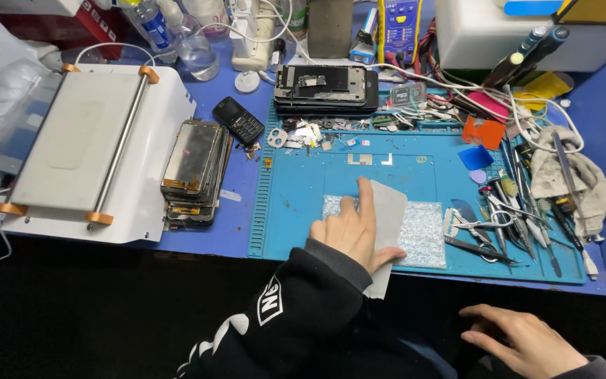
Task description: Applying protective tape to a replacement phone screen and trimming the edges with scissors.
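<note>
My left hand (351, 228) lies flat, fingers forward, on a thin grey sheet (391, 210), with the thumb across its lower part. The sheet covers a piece of bubble wrap (426, 238) on the blue work mat (296, 210) and hangs over the table's near edge. A black sleeve with white print covers that arm. My right hand (520, 340) is low at the bottom right, below the table edge, fingers spread, holding nothing.
A white machine with a flat grey plate (71, 140) stands at the left, with a stack of phone screens (194, 172) and a small black keypad phone (238, 119) beside it. Stacked phones (325, 88) lie at the back. Tweezers and tools (506, 224) and a grey rag (569, 179) crowd the right.
</note>
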